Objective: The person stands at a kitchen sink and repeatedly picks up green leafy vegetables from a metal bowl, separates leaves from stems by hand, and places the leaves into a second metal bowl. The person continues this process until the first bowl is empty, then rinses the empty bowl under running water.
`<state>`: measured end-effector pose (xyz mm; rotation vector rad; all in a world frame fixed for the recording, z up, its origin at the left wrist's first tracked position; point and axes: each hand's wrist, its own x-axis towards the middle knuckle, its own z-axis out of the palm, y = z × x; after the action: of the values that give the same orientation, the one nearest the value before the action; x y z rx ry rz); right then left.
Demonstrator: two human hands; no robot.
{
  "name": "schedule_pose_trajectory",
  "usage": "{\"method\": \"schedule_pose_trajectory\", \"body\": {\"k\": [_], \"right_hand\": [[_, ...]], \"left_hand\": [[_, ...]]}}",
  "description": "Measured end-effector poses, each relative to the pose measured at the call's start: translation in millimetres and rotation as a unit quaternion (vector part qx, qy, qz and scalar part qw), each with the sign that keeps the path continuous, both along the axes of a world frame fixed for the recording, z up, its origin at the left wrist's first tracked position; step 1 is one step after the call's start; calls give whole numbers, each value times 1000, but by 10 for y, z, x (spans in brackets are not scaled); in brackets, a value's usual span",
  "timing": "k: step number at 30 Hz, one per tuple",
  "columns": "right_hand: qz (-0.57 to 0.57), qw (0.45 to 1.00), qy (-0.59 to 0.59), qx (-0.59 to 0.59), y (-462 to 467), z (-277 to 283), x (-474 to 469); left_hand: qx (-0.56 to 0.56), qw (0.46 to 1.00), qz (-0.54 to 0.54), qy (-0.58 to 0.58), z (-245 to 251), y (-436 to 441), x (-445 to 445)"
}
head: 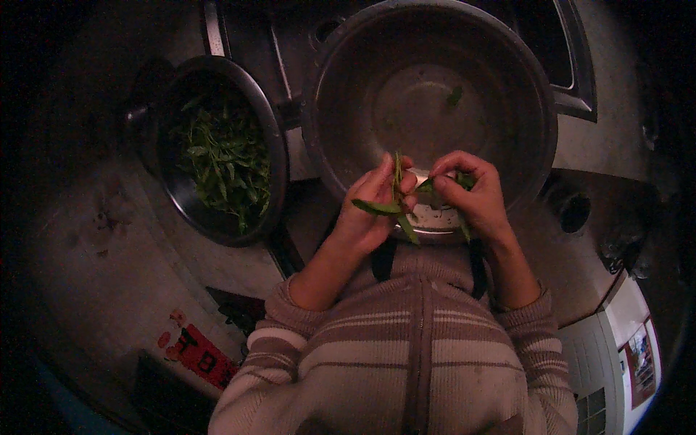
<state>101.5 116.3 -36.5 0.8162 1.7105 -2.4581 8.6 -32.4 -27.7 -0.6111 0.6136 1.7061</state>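
Over the near rim of a large metal basin, my left hand pinches a green leafy stem, with leaves hanging below the fingers. Close on its right, my right hand grips several green leaves between thumb and fingers. A small loose leaf lies on the basin's bottom. To the left stands a smaller metal bowl that holds a heap of leafy greens.
Behind the basin is a dark sink with a metal edge. A pale counter runs to the right. Some dark round thing is there too, too dim to name. Low at left, a red mat bears writing. A pale door stands lower right.
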Motion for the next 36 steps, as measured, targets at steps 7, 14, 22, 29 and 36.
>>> {"method": "schedule_pose_trajectory", "body": {"k": [7, 14, 22, 29, 36], "right_hand": [[-27, 998, -4, 56, 62, -15, -6], [-69, 992, -46, 97, 91, -1, -6], [-71, 982, -34, 172, -20, 178, 126], [44, 994, -85, 49, -62, 76, 56], [27, 996, -79, 0, -52, 34, 62]], "left_hand": [[-18, 962, -91, 257, 129, 41, -21], [-41, 965, -101, 240, 186, 35, -33], [-146, 961, -39, 233, 117, 5, -34], [-145, 964, -45, 219, 80, 18, -12], [-148, 951, -77, 259, 116, -1, -31]]}}
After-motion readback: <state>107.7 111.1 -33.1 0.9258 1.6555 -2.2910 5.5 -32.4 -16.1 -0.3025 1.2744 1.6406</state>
